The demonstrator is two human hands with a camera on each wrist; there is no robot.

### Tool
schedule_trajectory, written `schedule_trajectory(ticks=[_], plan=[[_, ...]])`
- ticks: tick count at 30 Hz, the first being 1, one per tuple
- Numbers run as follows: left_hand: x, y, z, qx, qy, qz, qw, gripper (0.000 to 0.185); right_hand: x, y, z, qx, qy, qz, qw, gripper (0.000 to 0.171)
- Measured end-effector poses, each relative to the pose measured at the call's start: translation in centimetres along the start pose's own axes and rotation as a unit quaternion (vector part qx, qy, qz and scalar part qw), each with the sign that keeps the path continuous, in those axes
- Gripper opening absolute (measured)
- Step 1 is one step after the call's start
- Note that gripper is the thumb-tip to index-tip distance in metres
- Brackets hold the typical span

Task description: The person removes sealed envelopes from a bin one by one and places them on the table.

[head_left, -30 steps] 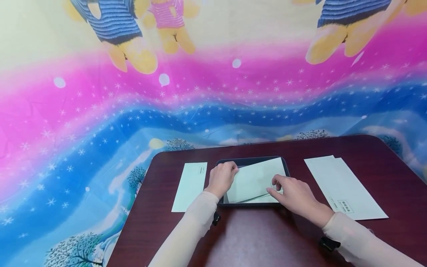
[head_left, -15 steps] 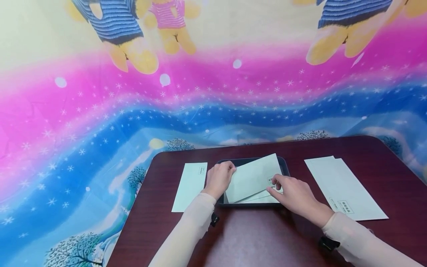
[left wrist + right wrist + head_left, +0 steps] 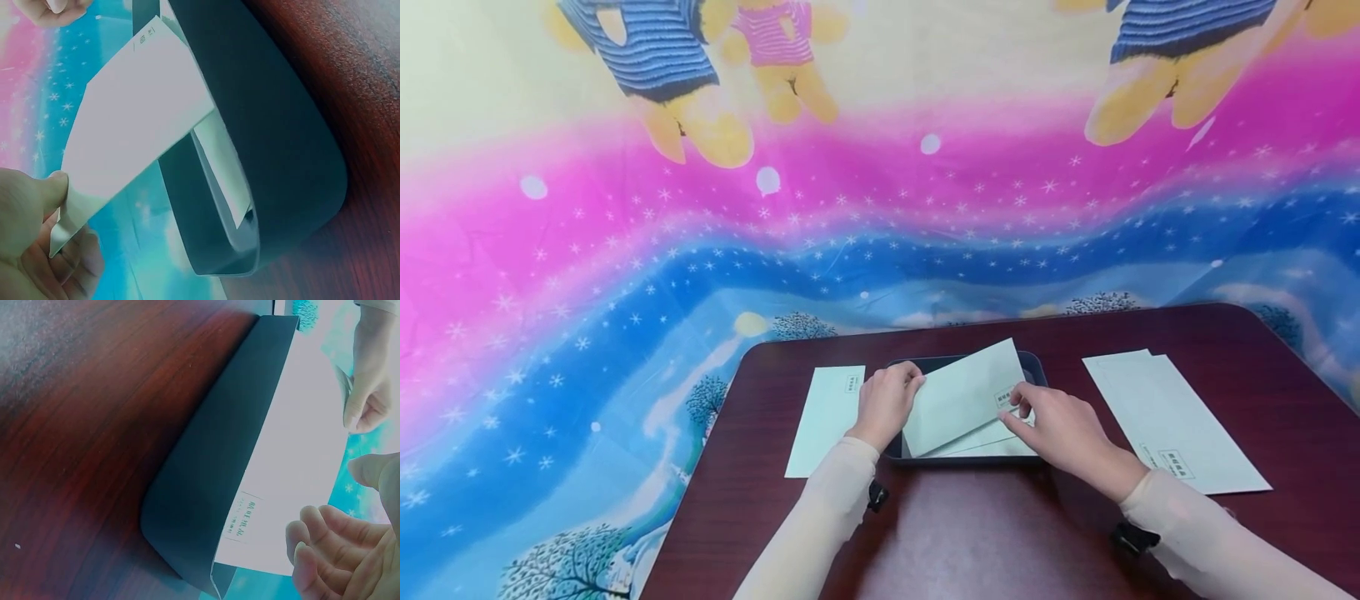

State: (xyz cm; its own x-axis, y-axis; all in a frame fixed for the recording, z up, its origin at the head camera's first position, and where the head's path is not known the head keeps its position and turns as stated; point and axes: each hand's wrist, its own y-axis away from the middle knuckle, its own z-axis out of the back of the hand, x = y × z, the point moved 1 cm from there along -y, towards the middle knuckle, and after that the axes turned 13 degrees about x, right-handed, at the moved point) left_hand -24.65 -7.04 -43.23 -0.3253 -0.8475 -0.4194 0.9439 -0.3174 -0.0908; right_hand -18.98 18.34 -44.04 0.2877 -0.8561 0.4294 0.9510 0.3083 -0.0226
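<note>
Your left hand [image 3: 887, 402] pinched the left edge of the top envelope [image 3: 966, 397], lifting it tilted above the dark tray [image 3: 1037, 367] — more envelopes lay beneath it. Your right hand [image 3: 1056, 429] touched its printed corner with relaxed, uncurled fingers [image 3: 325, 534] — gripping nothing.

1. Lifted envelope [image 3: 964, 397]: small boxed print near one corner, best seen in the right wrist view; characters too blurred to read.
2. Left envelope [image 3: 826, 419] on the desk: boxed print, illegible.
3. Right envelopes [image 3: 1172, 425]: boxed print, illegible.
</note>
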Motion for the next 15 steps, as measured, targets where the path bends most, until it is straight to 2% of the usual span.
schedule_trajectory(ticks=[9,15], plan=[[0.19,-0.09,0.35,-0.016,-0.006,-0.003,0.9999,0.016,0.33,-0.36,0.33,-0.003,-0.006,0.002,1.0,0.023],[0.45,0.3,0.49,-0.018,0.009,0.002,0.9998,0.016,0.67,-0.31,0.28,-0.001,-0.014,0.001,1.0,0.021]])
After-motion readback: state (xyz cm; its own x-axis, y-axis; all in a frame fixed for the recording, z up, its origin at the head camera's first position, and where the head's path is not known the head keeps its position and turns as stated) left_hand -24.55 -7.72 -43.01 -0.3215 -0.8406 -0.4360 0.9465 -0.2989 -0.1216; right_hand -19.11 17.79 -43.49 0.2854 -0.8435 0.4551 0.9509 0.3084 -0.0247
